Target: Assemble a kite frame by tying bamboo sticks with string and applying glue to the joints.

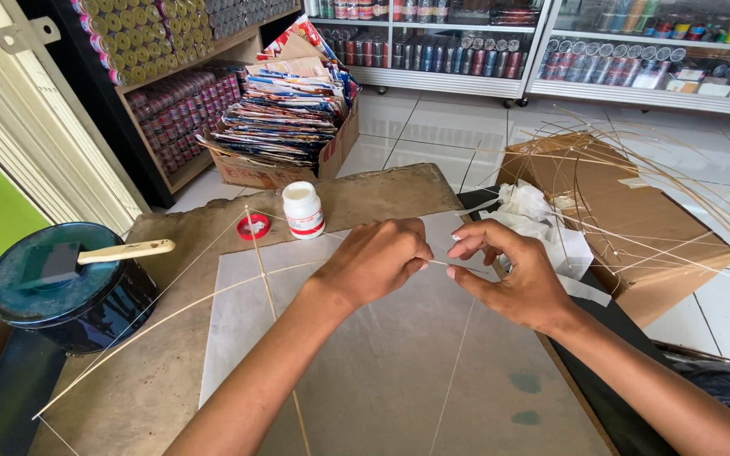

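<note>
Grey translucent paper sheet (399,371) covers the near brown table (137,380), with a thin bamboo kite frame (265,270) lying across it. Above the sheet's far edge, the left hand (373,260) and right hand (513,274) each close their grip on the frame's curved stick. Farther off stands a white glue bottle (303,209).

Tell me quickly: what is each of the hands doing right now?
Left hand: closed, pinching the thin bamboo stick at its tip.
Right hand: fingers curled, pinching the thin string near that tip.
</note>
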